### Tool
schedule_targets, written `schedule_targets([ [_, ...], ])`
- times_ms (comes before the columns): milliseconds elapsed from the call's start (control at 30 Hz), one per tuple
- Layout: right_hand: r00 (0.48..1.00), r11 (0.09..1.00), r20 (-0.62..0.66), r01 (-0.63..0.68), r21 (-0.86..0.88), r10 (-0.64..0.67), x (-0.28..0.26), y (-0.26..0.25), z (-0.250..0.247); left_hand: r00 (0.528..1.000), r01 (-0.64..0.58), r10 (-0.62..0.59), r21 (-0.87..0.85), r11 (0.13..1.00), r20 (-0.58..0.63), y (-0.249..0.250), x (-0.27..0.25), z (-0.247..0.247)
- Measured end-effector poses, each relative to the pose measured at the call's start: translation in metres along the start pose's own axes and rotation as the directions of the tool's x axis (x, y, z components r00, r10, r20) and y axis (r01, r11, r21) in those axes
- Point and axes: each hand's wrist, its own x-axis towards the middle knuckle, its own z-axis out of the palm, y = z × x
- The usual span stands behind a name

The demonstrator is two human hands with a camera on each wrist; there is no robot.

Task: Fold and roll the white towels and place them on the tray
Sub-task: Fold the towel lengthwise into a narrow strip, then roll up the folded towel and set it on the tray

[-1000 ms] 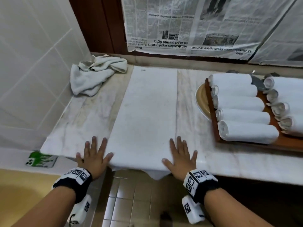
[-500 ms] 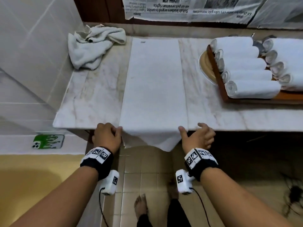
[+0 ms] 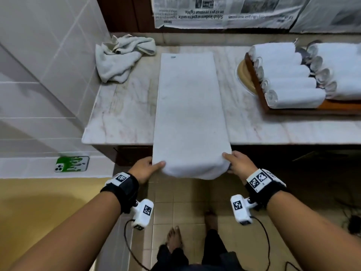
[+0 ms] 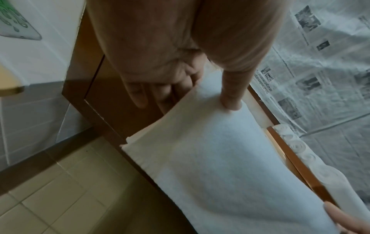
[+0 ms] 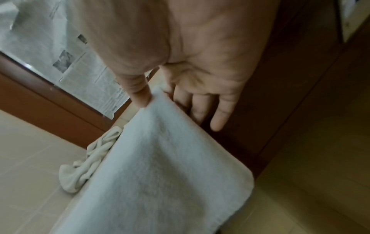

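A long folded white towel (image 3: 188, 106) lies lengthwise on the marble counter (image 3: 121, 114), its near end lifted off the front edge. My left hand (image 3: 150, 166) pinches the near left corner of the towel (image 4: 230, 166), thumb on top and fingers beneath. My right hand (image 3: 231, 163) pinches the near right corner of the towel (image 5: 160, 166) the same way. At the right, a wooden tray (image 3: 259, 94) carries several rolled white towels (image 3: 289, 83).
A crumpled towel (image 3: 121, 55) lies at the counter's back left by the tiled wall. A round plate (image 3: 243, 75) sits under the tray's left side. Newspaper (image 3: 214, 12) covers the window behind. A phone in a green case (image 3: 71, 163) rests on the low ledge at the left.
My hands went from lying flat on the towel to grasping its hanging near end below the counter edge, then lifted that end up level with the counter.
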Motion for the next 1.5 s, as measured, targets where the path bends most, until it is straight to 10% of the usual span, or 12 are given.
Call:
schedule_targets([
  [233,0.977,0.925,0.187,-0.028,-0.379,0.107,-0.017,0.008,-0.020,0.990,0.002,-0.031,0.203,0.979,0.137,-0.003,-0.022,-0.003],
  [367,0.992,0.986,0.120,0.006,0.166,-0.026,-0.014,-0.042,-0.030,0.963,-0.060,0.097,-0.152,0.987,0.251,0.041,-0.023,-0.024],
  [467,0.982,0.758,0.086,0.071,0.648,-0.166,-0.007,-0.104,-0.038,0.960,-0.008,0.177,-0.610,0.792,0.218,0.106,-0.016,-0.044],
  [600,0.989,0.961,0.088,0.095,0.259,-0.121,0.022,-0.153,-0.018,0.976,-0.031,0.122,-0.437,0.899,0.181,0.154,0.018,-0.052],
  [733,0.983,0.977,-0.018,0.180,-0.116,-0.184,0.053,-0.170,-0.012,0.999,0.033,-0.022,-0.251,0.967,0.047,0.175,0.054,-0.045],
  [933,0.977,0.787,0.164,0.007,0.617,-0.138,0.125,-0.226,-0.041,0.998,0.015,0.023,-0.602,0.798,0.056,0.231,0.105,-0.064],
  [1033,0.985,0.762,0.151,-0.037,0.646,-0.079,0.175,-0.257,-0.046,0.996,-0.055,0.086,-0.698,0.714,0.010,0.255,0.146,-0.076],
  [1133,0.996,0.993,0.083,0.014,0.118,-0.023,0.218,-0.250,-0.030,0.993,-0.110,0.084,-0.414,0.904,-0.079,0.244,0.188,-0.074],
  [1200,0.989,0.844,0.096,0.146,-0.515,-0.113,0.234,-0.221,-0.020,0.982,-0.149,0.164,0.151,0.977,-0.091,0.217,0.211,-0.071],
  [1300,0.976,0.682,0.064,0.192,-0.706,-0.209,0.232,-0.190,-0.006,0.963,-0.213,0.265,0.749,0.628,0.051,0.183,0.232,-0.070],
  [1500,0.959,0.707,0.010,0.217,-0.673,-0.284,0.221,-0.193,0.005,0.934,-0.255,0.336,0.882,0.396,0.119,0.192,0.222,-0.071],
])
